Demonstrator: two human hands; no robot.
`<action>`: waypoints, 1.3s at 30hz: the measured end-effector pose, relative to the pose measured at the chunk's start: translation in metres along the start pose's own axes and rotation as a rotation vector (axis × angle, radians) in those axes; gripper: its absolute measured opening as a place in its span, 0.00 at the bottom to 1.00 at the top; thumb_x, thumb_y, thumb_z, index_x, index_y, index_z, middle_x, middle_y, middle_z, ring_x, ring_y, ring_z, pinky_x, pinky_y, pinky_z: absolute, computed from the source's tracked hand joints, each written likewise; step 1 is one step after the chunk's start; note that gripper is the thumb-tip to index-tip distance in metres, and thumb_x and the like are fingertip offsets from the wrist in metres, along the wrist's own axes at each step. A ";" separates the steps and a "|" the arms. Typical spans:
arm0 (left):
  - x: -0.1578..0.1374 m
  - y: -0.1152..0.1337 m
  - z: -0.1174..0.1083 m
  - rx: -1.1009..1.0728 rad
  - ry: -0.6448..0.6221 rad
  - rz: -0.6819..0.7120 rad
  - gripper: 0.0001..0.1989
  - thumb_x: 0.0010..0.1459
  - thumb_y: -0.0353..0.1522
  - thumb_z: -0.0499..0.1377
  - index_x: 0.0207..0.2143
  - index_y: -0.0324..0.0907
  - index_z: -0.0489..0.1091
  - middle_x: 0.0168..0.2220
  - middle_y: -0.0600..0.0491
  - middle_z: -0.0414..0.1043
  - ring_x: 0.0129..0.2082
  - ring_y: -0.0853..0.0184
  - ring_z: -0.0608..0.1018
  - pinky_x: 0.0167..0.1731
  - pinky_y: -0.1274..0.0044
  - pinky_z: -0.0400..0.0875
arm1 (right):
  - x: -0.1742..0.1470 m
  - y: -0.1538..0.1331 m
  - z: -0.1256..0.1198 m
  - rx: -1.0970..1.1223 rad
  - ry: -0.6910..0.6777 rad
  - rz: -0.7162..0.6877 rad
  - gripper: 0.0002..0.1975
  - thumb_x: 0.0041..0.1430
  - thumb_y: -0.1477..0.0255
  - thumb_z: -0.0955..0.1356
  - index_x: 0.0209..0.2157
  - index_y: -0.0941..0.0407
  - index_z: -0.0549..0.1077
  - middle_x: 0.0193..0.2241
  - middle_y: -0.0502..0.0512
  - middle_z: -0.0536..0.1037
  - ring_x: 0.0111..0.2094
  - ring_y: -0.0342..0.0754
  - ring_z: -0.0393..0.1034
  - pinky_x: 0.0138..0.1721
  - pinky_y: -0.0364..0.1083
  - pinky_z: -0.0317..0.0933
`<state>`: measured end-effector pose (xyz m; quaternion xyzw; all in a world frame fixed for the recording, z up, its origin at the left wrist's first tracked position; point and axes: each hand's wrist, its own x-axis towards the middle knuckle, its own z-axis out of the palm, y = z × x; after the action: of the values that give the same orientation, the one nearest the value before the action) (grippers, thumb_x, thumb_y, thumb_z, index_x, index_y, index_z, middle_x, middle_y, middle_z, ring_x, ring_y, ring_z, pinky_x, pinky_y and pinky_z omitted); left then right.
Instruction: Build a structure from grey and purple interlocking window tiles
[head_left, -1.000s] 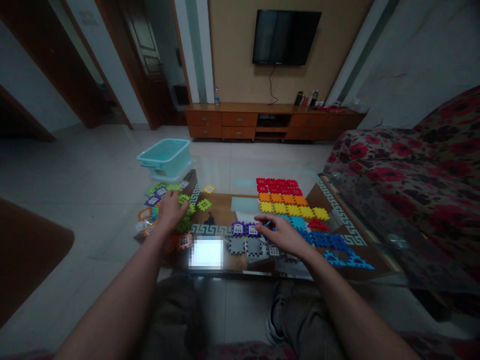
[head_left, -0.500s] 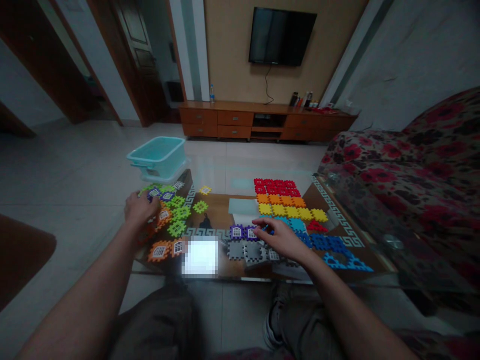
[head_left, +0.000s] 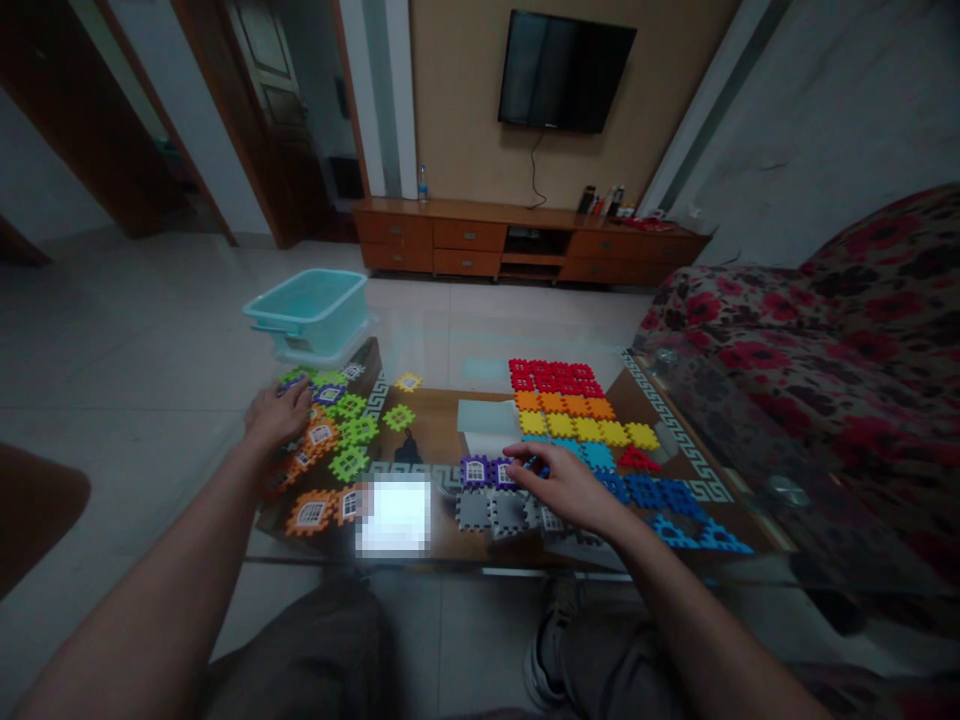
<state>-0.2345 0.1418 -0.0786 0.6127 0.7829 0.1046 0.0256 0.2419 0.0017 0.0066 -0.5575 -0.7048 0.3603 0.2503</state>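
At the left of the glass table, my left hand [head_left: 276,415] reaches over a pile of plastic interlocking tiles. Its fingers are bent down on a purple window tile [head_left: 295,381], which they partly cover. A second purple window tile [head_left: 328,395] lies just right of the fingertips, among green tiles [head_left: 352,430] and orange window tiles [head_left: 321,437]. My right hand [head_left: 559,485] hovers at the right end of two joined purple window tiles [head_left: 475,471], thumb and forefinger apart. Nothing shows in its grasp. Grey tiles [head_left: 474,510] lie in a row below it.
Rows of red [head_left: 551,377], orange [head_left: 566,404], yellow [head_left: 585,427] and blue tiles [head_left: 660,492] cover the table's right side. A turquoise bin [head_left: 311,310] stands beyond the far left corner. A blurred bright patch [head_left: 394,515] is near the front edge. A flowered sofa [head_left: 720,310] stands right.
My left hand has moved slightly forward, bringing its fingers onto the purple window tile. My right hand stays almost in place. The view has shifted a little.
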 end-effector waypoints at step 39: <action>-0.021 0.023 -0.016 -0.082 0.291 0.124 0.26 0.54 0.27 0.53 0.56 0.43 0.70 0.59 0.41 0.61 0.54 0.43 0.61 0.43 0.59 0.64 | 0.007 0.004 0.000 -0.025 0.109 -0.001 0.17 0.60 0.64 0.67 0.47 0.57 0.77 0.40 0.59 0.80 0.36 0.50 0.73 0.39 0.49 0.65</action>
<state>-0.2100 0.1249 -0.0607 0.6367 0.7341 0.2254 -0.0697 0.2429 0.0086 0.0031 -0.5791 -0.6946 0.3206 0.2815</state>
